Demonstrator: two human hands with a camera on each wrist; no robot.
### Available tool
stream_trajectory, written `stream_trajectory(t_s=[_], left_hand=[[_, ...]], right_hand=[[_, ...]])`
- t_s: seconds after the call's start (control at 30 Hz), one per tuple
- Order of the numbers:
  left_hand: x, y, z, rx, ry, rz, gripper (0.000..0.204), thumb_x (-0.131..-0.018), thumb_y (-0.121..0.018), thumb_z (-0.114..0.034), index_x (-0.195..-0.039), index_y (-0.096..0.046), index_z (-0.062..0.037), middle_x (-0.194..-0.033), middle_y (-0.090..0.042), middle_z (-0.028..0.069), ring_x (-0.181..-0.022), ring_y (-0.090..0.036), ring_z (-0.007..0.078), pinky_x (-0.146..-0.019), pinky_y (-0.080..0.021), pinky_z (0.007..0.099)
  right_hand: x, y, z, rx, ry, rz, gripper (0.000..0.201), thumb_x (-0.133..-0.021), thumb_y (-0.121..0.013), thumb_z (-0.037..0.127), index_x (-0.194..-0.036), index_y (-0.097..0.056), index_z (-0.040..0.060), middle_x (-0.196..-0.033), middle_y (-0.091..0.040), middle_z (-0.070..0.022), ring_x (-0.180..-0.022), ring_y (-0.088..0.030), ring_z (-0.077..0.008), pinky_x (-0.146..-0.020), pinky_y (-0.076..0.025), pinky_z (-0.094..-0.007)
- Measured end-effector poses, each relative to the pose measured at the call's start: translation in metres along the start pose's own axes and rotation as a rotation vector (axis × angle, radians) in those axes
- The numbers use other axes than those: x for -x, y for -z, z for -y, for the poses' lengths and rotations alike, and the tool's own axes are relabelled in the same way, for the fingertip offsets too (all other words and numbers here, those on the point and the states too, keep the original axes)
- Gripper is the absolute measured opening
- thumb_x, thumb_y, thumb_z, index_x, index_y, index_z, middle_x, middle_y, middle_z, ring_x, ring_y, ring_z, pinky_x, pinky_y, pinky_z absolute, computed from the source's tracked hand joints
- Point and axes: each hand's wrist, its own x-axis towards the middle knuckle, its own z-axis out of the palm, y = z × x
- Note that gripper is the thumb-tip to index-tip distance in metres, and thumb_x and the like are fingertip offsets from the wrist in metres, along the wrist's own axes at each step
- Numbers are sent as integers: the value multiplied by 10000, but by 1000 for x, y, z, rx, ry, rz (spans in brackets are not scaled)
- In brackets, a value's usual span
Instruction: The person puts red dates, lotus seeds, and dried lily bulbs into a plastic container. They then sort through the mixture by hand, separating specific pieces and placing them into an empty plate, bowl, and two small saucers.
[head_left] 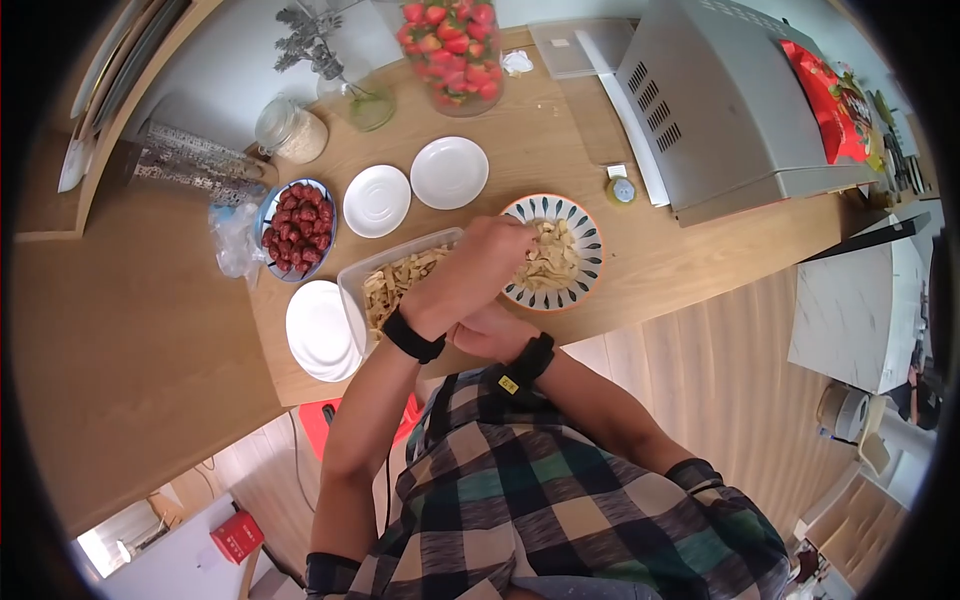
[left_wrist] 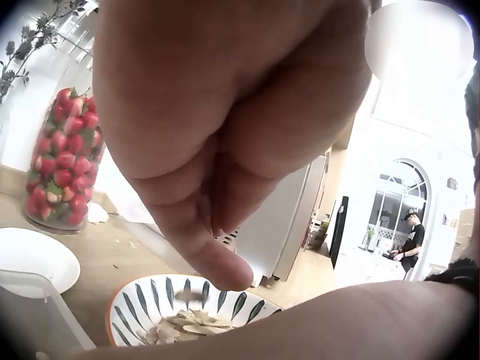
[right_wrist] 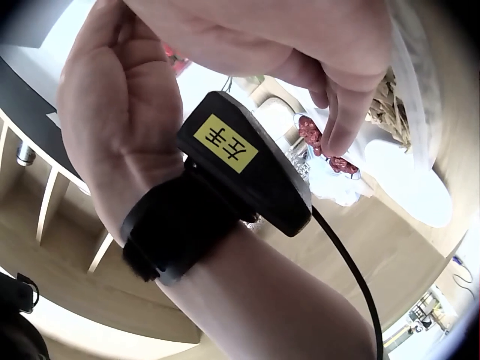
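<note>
My left hand [head_left: 485, 262] hangs over the left rim of a patterned bowl [head_left: 597, 245], fingers curled and pointing down. Pale dried slices [head_left: 552, 262] lie in the bowl. One blurred slice [left_wrist: 189, 295] shows just below the fingertips in the left wrist view. The curled fingers hide the inside of this hand, so I cannot tell what it holds. Beneath the left wrist, my right hand [head_left: 492, 332] is loosely curled, beside a clear plastic box [head_left: 350, 290]. That box has more pale slices [head_left: 400, 282] in it. In the right wrist view, the right fingers [right_wrist: 345, 120] hang loosely bent near the box.
White saucers [head_left: 450, 172] stand behind the box, and stacked white plates [head_left: 318, 330] sit left of it. Farther left is a plate of dark red dates [head_left: 298, 228]. A strawberry-filled jar [head_left: 455, 60], an oats jar [head_left: 290, 130] and a grey microwave [head_left: 720, 110] line the back.
</note>
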Motion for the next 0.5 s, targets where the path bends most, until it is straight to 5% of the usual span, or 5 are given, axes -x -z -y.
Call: stream_trajectory(t_s=[0.03, 0.17, 0.23, 0.43, 0.5], left_hand=[[1, 4, 1, -8, -15, 20, 156, -918, -639, -19, -1061, -669, 35, -860, -654, 164, -679, -629, 284, -626, -523, 369], [16, 14, -5, 105, 107, -44, 188, -914, -634, 2, -1095, -675, 34, -914, -676, 159, -740, -660, 294, -668, -541, 363], [34, 22, -15, -18, 77, -313, 222, -907, -631, 25, -1122, -686, 27, -945, -683, 157, -804, -691, 289, -716, -554, 351], [121, 48, -10, -131, 368, -383, 233, -888, -597, 64, -1107, -674, 45, -1008, -659, 195, -901, -671, 372, -759, -541, 408], [137, 45, -7, -135, 347, -360, 255, -862, -607, 72, -1105, -677, 43, -1007, -660, 193, -909, -673, 371, -763, -544, 410]], right_hand=[[0, -9, 5, 36, -31, -54, 203, -1045, -605, 239, -1209, -572, 124, -1190, -645, -19, -1067, -658, -184, -878, -547, -352], [-3, -30, 14, 25, -57, -82, 220, -1051, -584, 206, -1244, -563, 102, -1219, -645, -36, -1098, -655, -191, -921, -551, -362], [-3, -38, 19, 32, -77, -129, 238, -1035, -545, 95, -1264, -569, 36, -1258, -639, -83, -1145, -648, -216, -997, -545, -388], [-9, -38, 20, 53, -78, -78, 328, -953, -474, -66, -1264, -575, -96, -1277, -623, -165, -1189, -635, -265, -1071, -519, -431], [-14, -34, 13, 78, -97, -99, 339, -951, -475, -69, -1276, -566, -102, -1277, -622, -166, -1181, -638, -262, -1067, -519, -423]])
